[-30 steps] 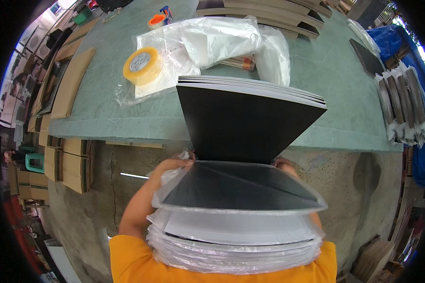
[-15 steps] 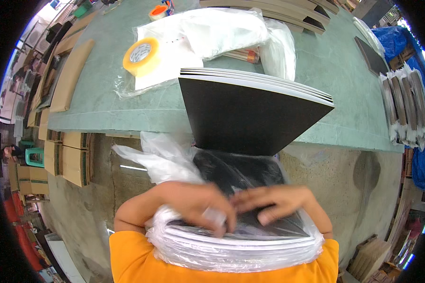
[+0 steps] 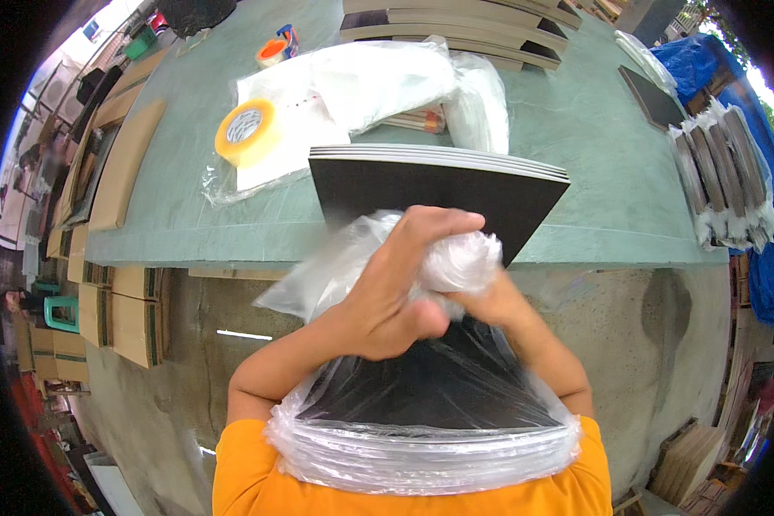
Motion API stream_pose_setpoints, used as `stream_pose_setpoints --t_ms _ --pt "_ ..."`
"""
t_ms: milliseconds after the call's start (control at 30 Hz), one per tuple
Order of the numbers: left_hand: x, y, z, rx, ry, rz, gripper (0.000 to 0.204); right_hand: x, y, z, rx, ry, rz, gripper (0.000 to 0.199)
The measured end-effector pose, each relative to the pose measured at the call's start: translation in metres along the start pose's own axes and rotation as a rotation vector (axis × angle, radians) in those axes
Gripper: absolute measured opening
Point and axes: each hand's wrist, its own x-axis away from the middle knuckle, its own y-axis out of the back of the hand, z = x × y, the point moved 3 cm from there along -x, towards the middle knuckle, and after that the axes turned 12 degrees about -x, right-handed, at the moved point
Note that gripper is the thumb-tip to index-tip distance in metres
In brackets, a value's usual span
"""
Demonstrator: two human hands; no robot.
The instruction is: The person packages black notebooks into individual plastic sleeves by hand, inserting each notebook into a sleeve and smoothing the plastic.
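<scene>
Head view: both hands, left hand and right hand, clench the clear plastic bag.

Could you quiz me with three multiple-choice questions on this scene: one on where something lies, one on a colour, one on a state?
1. Where does the tape roll lie?
A. on the table's left part
B. on the floor
C. in a hand

2. What colour are the boards on the table edge?
A. white
B. black
C. red

3. How is the bag mouth?
A. spread open
B. taped shut
C. bunched in both hands

Answers: 1 A, it rests on clear plastic on the green table. 2 B, the stack is black. 3 C, the left hand and right hand grip the gathered plastic.
</scene>
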Motion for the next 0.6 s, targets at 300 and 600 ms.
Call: stream_pose_setpoints --t_ms 300,600 --pt "0.026 0.027 0.046 0.544 0.827 -0.242 0.024 0.022 0.011 -0.018 0.009 -0.082 0.059 0.043" --pt "0.041 0.018 0.049 0.053 0.789 0.122 0.032 0.046 0.014 0.007 0.380 0.334 -0.231 0.031"
